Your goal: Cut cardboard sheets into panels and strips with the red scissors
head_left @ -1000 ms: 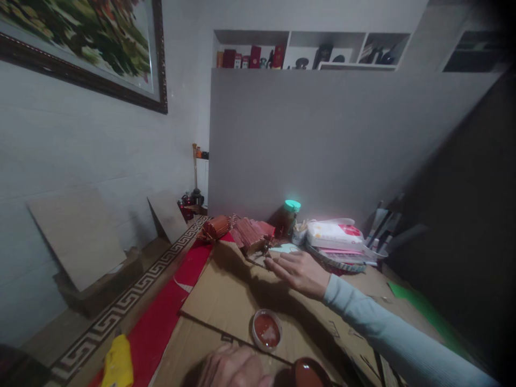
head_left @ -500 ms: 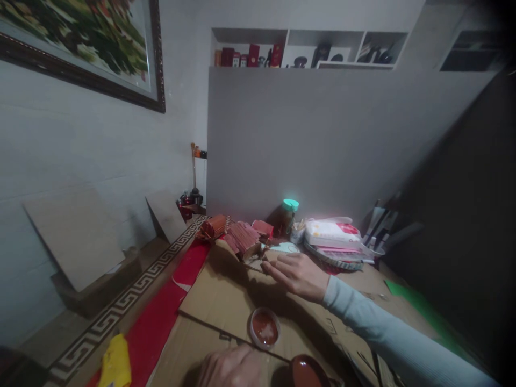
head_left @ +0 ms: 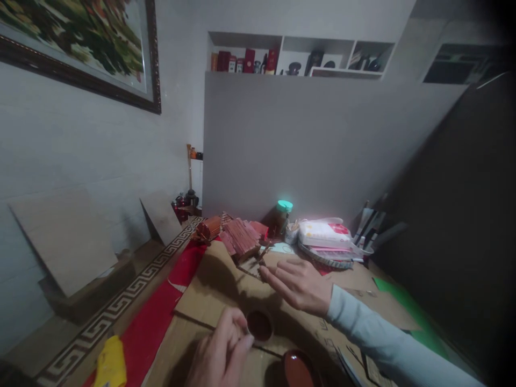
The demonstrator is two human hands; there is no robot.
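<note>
My left hand (head_left: 223,352) is at the bottom edge, fingers pinched together at the rim of a small round cup of dark red paint (head_left: 259,325); what it pinches is hidden. My right hand (head_left: 296,282), in a pale blue sleeve, reaches across the brown cardboard sheet (head_left: 213,290) with fingers stretched flat. Its fingertips lie just short of a small model with red-brown ribbed roof pieces (head_left: 242,242). A round lid smeared with red paint (head_left: 296,371) sits to the right of my left hand.
A red cloth (head_left: 161,306) and a yellow object (head_left: 110,363) lie left of the cardboard. Behind the model stand a teal-lidded jar (head_left: 282,212) and a tray with a white packet (head_left: 324,236). A green sheet (head_left: 399,301) lies right. Boards (head_left: 64,242) lean on the left wall.
My left hand has risen into view and brought its pinched fingers to the paint cup. My right hand has drawn slightly back from the model.
</note>
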